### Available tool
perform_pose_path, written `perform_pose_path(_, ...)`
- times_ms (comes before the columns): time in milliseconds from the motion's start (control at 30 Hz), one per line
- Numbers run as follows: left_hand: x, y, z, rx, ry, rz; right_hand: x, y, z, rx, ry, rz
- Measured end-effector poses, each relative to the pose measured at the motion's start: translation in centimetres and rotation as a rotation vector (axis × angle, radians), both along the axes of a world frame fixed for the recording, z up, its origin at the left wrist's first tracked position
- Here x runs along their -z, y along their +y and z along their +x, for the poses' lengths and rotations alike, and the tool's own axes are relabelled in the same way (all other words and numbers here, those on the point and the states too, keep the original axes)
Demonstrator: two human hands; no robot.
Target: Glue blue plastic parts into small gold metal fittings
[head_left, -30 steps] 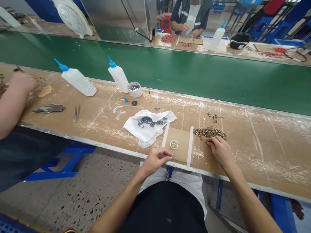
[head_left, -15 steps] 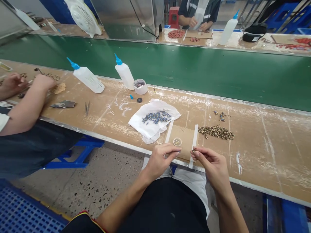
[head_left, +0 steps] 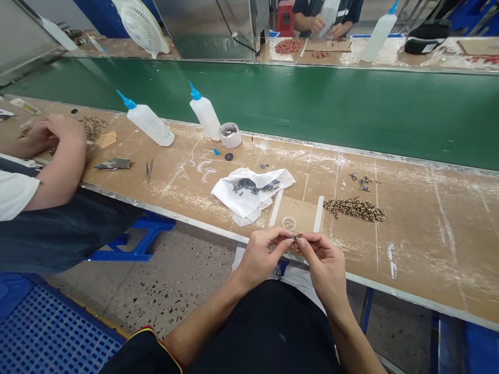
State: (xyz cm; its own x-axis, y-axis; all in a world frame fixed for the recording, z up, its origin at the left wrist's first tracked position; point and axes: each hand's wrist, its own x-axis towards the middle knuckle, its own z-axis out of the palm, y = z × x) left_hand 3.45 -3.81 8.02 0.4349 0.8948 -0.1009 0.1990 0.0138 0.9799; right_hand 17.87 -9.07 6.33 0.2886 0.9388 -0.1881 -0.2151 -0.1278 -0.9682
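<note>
- White cloth on the counter, blue pieces on it.
- Left hand, pinching a tiny blue bit near the round dish.
- Right hand, pinching a tiny brassy bit just beside it.
- Brassy pile.

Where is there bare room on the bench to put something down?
Widest: the bench right of the brass-coloured pile, with only whitish marks. Smaller: the stretch between the pointed metal tool and the white cloth. Crowded: around the small round dish, with the left hand and right hand close in front, pinching a small piece.
</note>
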Motion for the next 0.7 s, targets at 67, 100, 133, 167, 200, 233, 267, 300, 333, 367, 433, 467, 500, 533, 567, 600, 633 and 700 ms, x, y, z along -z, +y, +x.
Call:
perform_pose_path(67, 0.1, 0.0, 0.0, 0.002, 0.03, 0.036, 0.0, 0.0, 0.0, 0.0, -0.005, 0.001)
perform_pose_path(100, 0.1, 0.0, 0.1, 0.003, 0.04, 0.051, 0.0, 0.0, 0.0, -0.005, -0.005, 0.005)
perform_pose_path(133, 0.1, 0.1, 0.1, 0.005, 0.049, 0.07, 0.0, 0.0, 0.0, -0.011, -0.006, 0.01)
perform_pose_path(167, 0.0, 0.1, 0.1, 0.007, 0.058, 0.097, 0.0, 0.0, 0.0, -0.016, -0.009, 0.016)
perform_pose_path(200, 0.0, 0.2, 0.1, 0.007, 0.065, 0.137, 0.0, 0.0, 0.1, -0.021, -0.014, 0.023)
perform_pose_path(233, -0.1, 0.3, 0.1, 0.007, 0.072, 0.189, 0.0, 0.0, 0.1, -0.022, -0.019, 0.029)
perform_pose_path(267, -0.1, 0.4, 0.1, 0.004, 0.077, 0.247, 0.0, 0.0, 0.1, -0.021, -0.025, 0.035)
perform_pose_path(300, -0.2, 0.5, 0.1, -0.001, 0.084, 0.306, 0.0, 0.0, 0.0, -0.017, -0.03, 0.042)
perform_pose_path(333, -0.2, 0.6, 0.1, -0.006, 0.094, 0.363, 0.0, 0.0, 0.0, -0.013, -0.034, 0.048)
perform_pose_path(367, -0.3, 0.7, 0.0, -0.007, 0.108, 0.414, -0.1, 0.0, 0.0, -0.009, -0.037, 0.053)
perform_pose_path(433, -0.3, 0.9, 0.0, 0.006, 0.155, 0.504, -0.2, 0.0, -0.1, -0.011, -0.049, 0.064)
perform_pose_path(467, -0.4, 1.0, 0.0, 0.017, 0.185, 0.552, -0.3, 0.0, -0.1, -0.018, -0.059, 0.071)
perform_pose_path(500, -0.5, 1.1, 0.0, 0.031, 0.215, 0.604, -0.3, -0.1, -0.1, -0.024, -0.073, 0.082)
perform_pose_path(533, -0.6, 1.2, 0.0, 0.044, 0.245, 0.657, -0.4, -0.1, 0.0, -0.026, -0.087, 0.095)
perform_pose_path(567, -0.8, 1.3, 0.1, 0.059, 0.274, 0.711, -0.5, -0.2, 0.1, -0.027, -0.1, 0.112)
perform_pose_path(600, -1.1, 1.4, 0.2, 0.075, 0.298, 0.761, -0.5, -0.2, 0.3, -0.033, -0.109, 0.128)
perform_pose_path(633, -1.4, 1.5, 0.3, 0.094, 0.314, 0.803, -0.6, -0.2, 0.6, -0.045, -0.112, 0.145)
perform_pose_path(700, -2.0, 1.7, 0.5, 0.149, 0.324, 0.85, -0.8, -0.2, 1.3, -0.093, -0.104, 0.169)
